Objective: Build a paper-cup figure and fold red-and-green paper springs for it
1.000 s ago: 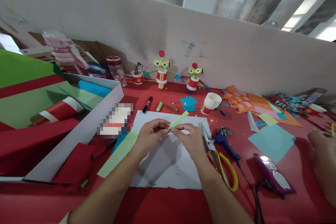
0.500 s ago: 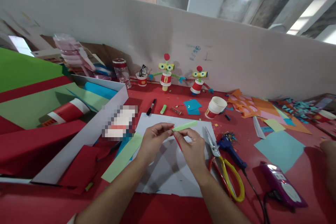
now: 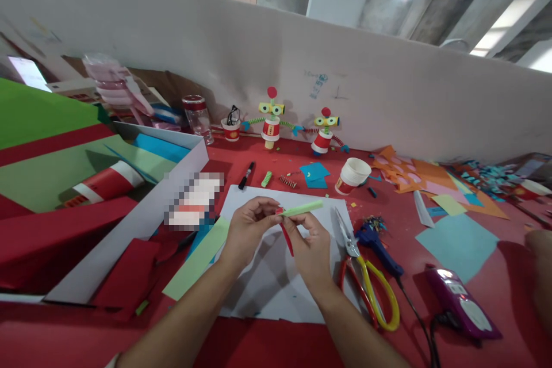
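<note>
Above the white sheet (image 3: 276, 293), my left hand (image 3: 252, 227) and my right hand (image 3: 308, 241) meet with their fingertips pinched together. Between them they hold a light green paper strip (image 3: 304, 207), which points to the right, and a red paper strip (image 3: 287, 240), which hangs down between the hands. The two strips cross at the fingertips; the fingers partly cover the crossing. Scissors with red and yellow handles (image 3: 360, 264) lie at the sheet's right edge, beside a blue glue gun (image 3: 382, 250). A pale green paper strip (image 3: 196, 261) rests at its left edge.
Two paper-cup robot figures (image 3: 271, 129) (image 3: 322, 141) stand by the wall. Stacked paper cups (image 3: 352, 175) are behind the sheet. A box of coloured paper (image 3: 129, 221) is at left. A purple device (image 3: 463, 305) and a person's hand (image 3: 539, 253) are at right.
The red strip now hangs more steeply and shows more of its width below the fingers. The green strip has tilted slightly flatter. Both hands remain together, and the view has shifted a little.
</note>
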A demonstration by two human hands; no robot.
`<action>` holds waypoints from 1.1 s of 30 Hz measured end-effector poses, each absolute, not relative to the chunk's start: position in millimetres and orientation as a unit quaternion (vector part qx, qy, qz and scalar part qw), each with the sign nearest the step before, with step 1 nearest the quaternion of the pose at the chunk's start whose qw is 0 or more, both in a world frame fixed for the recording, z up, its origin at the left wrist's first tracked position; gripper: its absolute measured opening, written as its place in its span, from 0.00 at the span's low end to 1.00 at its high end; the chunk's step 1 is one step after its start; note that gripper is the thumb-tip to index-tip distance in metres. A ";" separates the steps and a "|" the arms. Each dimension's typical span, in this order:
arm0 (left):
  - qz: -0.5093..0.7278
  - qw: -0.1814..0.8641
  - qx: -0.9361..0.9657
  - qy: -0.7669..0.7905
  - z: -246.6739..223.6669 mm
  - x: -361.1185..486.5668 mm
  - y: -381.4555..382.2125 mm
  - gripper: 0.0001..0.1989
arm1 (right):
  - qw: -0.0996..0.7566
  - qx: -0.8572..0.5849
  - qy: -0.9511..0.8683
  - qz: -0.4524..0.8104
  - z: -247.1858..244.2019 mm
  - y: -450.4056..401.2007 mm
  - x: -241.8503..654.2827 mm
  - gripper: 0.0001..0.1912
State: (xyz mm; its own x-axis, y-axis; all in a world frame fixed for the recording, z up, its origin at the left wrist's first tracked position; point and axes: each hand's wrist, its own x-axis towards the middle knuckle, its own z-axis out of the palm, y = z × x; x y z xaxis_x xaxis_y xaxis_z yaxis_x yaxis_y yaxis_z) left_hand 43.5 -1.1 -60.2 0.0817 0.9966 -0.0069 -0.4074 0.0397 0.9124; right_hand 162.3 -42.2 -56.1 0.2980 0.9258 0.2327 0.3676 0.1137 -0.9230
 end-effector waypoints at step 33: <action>0.520 0.709 0.357 0.314 -56.6 39.8 1.5 0.12 | 0.538 -0.518 -0.542 0.387 -55.1 -40.7 164.2 0.16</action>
State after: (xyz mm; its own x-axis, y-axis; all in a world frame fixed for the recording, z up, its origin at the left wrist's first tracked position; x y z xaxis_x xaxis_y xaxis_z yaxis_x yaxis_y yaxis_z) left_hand 39.8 1.5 -56.6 0.2607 0.9625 -0.0746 -0.5138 0.2038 0.8334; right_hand 164.2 -40.7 -55.1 0.1139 0.9766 0.1825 0.1454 0.1653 -0.9755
